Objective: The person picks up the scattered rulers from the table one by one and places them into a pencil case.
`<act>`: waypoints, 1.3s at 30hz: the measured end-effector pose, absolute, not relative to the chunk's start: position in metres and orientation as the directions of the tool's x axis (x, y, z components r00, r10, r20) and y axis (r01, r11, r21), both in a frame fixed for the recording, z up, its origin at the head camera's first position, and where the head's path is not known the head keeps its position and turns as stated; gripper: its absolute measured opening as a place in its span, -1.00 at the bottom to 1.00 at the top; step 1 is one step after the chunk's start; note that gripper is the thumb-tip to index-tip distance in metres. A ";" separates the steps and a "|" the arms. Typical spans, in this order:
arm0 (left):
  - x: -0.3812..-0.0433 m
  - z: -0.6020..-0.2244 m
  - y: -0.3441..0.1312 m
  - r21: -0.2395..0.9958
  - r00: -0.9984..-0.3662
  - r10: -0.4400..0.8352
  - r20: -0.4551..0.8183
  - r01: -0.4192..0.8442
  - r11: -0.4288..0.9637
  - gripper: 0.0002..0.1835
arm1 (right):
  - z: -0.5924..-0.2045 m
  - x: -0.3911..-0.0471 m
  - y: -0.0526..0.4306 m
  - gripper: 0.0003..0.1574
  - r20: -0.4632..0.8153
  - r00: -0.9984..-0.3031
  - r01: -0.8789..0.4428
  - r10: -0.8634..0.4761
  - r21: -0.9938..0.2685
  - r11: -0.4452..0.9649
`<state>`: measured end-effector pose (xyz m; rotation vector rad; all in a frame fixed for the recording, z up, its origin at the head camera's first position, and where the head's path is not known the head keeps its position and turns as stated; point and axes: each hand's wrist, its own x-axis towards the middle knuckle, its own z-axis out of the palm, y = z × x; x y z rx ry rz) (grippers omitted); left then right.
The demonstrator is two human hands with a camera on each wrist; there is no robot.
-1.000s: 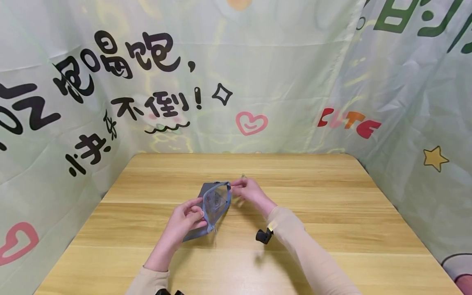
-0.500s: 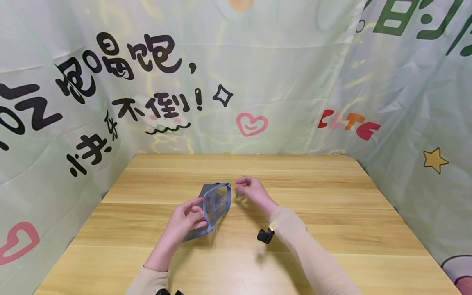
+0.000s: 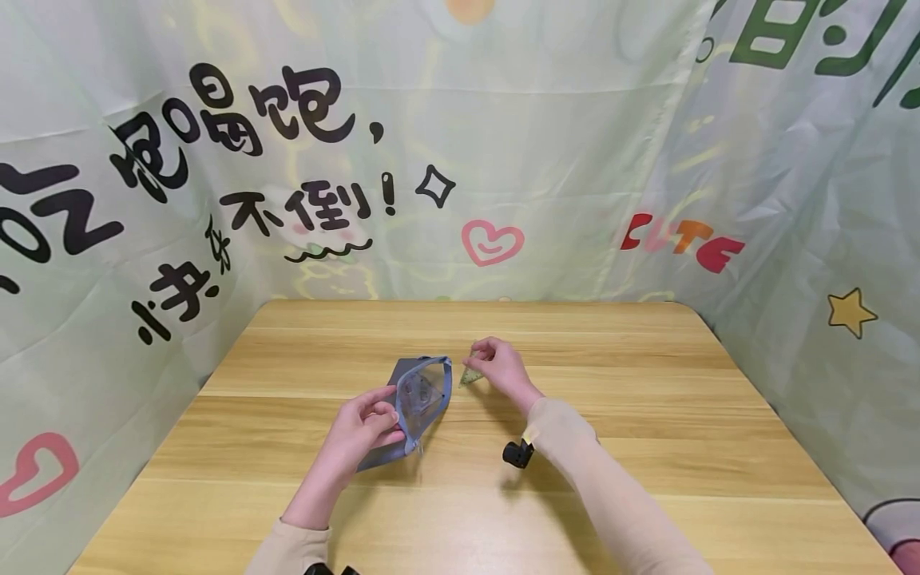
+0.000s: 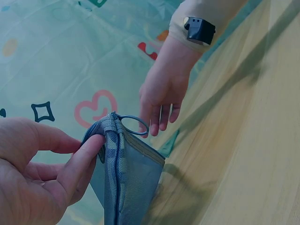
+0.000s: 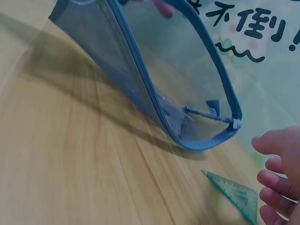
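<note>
A blue see-through zip pouch [image 3: 424,395] stands on the table, its mouth spread apart and facing right. My left hand [image 3: 365,423] pinches the pouch's zipped edge between thumb and fingers. In the left wrist view, a ring-shaped pull [image 4: 135,125] hangs at the pouch's corner. Just right of the pouch is a small green set square [image 5: 236,197], partly covered by my right hand in the head view. My right hand [image 3: 499,367] is right beside the set square, thumb and fingers apart in the right wrist view, with no grip on it visible.
The wooden table [image 3: 611,383] extends around both hands. Printed cloth [image 3: 561,160] hangs behind it and along both sides. A small black camera [image 3: 517,454] is strapped to the right wrist.
My right hand has left the pouch's far corner and shifted slightly right. More of the set square now shows beneath it. My left hand and the pouch stay put.
</note>
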<state>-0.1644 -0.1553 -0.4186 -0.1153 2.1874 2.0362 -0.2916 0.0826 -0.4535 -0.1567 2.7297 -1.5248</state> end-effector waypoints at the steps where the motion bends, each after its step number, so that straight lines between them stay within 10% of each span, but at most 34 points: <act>1: -0.165 -0.419 -0.155 0.984 -0.985 0.045 -0.164 -0.160 0.075 -0.46 | -0.454 -0.293 0.083 -0.51 0.044 -0.995 -0.083 -0.087 -0.848 0.523; 39: -0.164 -0.419 -0.156 0.985 -0.987 0.038 -0.158 -0.155 0.073 -0.46 | -0.477 -0.307 0.087 -0.01 0.091 -0.989 -0.146 -0.115 -0.643 0.752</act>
